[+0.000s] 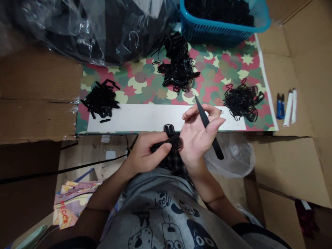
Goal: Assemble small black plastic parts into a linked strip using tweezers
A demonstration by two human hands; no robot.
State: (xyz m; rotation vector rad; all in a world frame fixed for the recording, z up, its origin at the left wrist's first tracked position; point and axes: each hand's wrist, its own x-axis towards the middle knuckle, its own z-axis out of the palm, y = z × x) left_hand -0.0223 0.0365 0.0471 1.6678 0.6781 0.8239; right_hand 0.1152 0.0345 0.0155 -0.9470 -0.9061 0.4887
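My left hand (147, 150) is closed around a thin, dark, flat piece (162, 142), pinched under the thumb in front of my body; its exact kind is unclear. Black pointed tweezers (203, 119) lie slantwise across my right hand (198, 135), between thumb and fingers, tip toward the table. That palm faces up with its fingers curled, and its edge touches or nearly touches the dark piece. Just beyond my left fingers, a black part with a shiny rounded end (168, 129) sits at the table's front edge.
On the patterned tabletop (140, 86) are piles of short black strips (101, 100), tangled black loops (178, 71) and more black loops (243, 100). Behind stand a blue basket (215, 33) and a large plastic bag (98, 31). Blue-handled snips (280, 106) lie right on cardboard.
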